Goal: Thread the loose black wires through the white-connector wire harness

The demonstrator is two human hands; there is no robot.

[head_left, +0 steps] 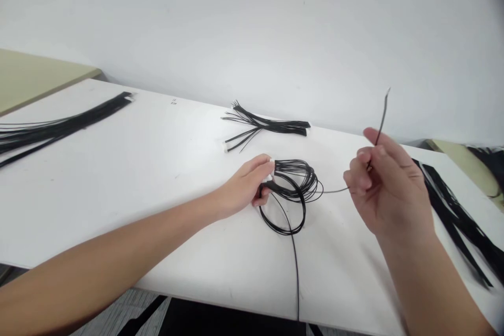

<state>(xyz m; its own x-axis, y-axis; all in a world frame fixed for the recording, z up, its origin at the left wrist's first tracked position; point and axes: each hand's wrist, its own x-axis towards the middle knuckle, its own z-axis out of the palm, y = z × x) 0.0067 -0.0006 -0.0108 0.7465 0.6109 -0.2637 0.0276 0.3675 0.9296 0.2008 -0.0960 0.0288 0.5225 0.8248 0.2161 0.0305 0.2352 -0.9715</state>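
Near the middle of the table, my left hand (254, 181) is closed on a looped black wire harness (301, 176), gripping it by its white connectors (269, 177). The wires curl round to the right of my fingers, and one loose strand drops toward the table's front edge. To the right, my right hand (381, 178) is raised and pinches a single black wire (382, 115). Its bare tip points upward above my fingers, while the lower part runs left to the harness.
Another black wire bundle (275, 125) with white connectors lies at the back of the white table (118, 189). More black wires lie at the left (71, 123) and right (460, 215). A white wall (252, 31) stands behind.
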